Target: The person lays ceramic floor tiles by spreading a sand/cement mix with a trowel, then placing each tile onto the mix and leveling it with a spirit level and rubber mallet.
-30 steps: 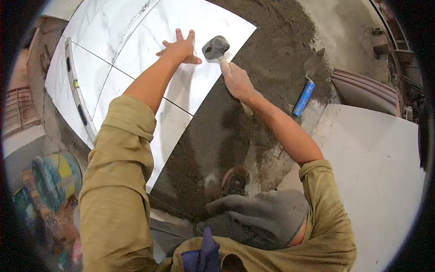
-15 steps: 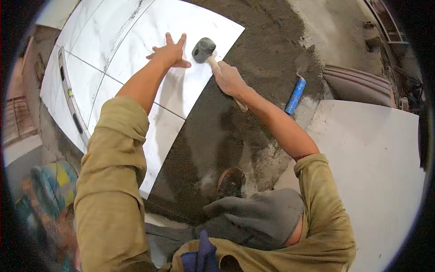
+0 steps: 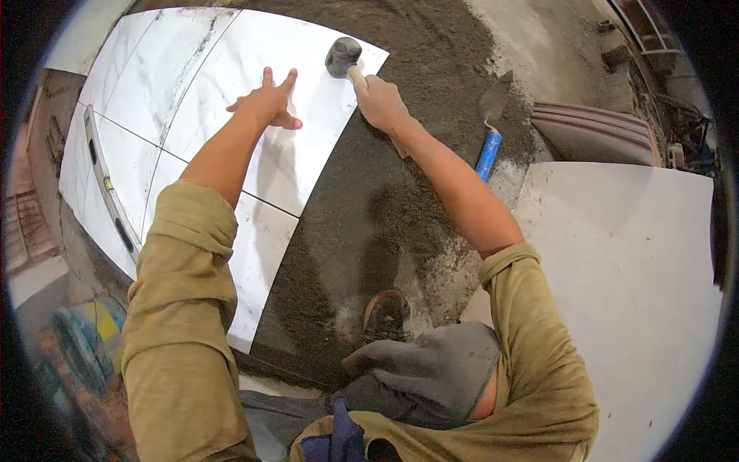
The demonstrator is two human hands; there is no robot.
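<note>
My left hand [image 3: 265, 105] rests with fingers spread on a white marbled tile [image 3: 308, 142], holding nothing. To its right, my right hand [image 3: 381, 104] is wrapped round the pale handle of a rubber mallet [image 3: 343, 58]. The dark mallet head is over the tile near its right corner; whether it touches the surface I cannot tell. A thin dark joint separates this tile from the lower tile [image 3: 258, 254]. Across the tiles at the left lies a metal spirit level [image 3: 110, 185].
Dark mortar [image 3: 323, 269] borders the tiles on the right. A trowel with a blue handle [image 3: 488, 154] lies there. At the right are a large pale tile [image 3: 616, 254] and a striped stack [image 3: 596, 131]. My shoe [image 3: 386, 314] is below; a teal and yellow object [image 3: 88, 331] stands lower left.
The view has shifted, so the tiles, level and trowel appear further left. Both hands keep their poses, and the mallet head now appears nearer the tile's upper right corner.
</note>
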